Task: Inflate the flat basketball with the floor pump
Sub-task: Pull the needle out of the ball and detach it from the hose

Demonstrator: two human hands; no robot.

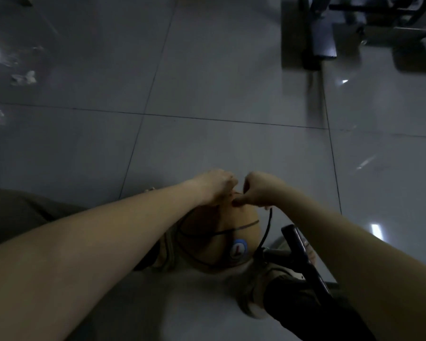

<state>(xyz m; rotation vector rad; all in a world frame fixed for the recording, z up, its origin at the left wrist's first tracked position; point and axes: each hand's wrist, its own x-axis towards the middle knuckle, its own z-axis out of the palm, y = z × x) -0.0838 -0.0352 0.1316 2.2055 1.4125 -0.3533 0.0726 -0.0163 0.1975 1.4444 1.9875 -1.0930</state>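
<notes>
As right hand [256, 190] pinches hose [268, 225], black-seamed basketball [241, 216]

grey tiled floor [219, 70], basketball [231, 232], pump [303, 257]

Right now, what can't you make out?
Head view only:
- Valve and tip of the hose: hidden under the left hand and right hand atop the basketball; seated or not, cannot tell.
- Pump base: hidden below the pump handle and trouser leg.
- Equipment top right: cut off by the frame, dim, blurred.

Dark metal machine frame [314, 40] on glossy grey tiled floor [207, 70]. Far left of the frame, pale crumpled scraps [24, 78]. Just below it, a small light glint [344, 81].
</notes>
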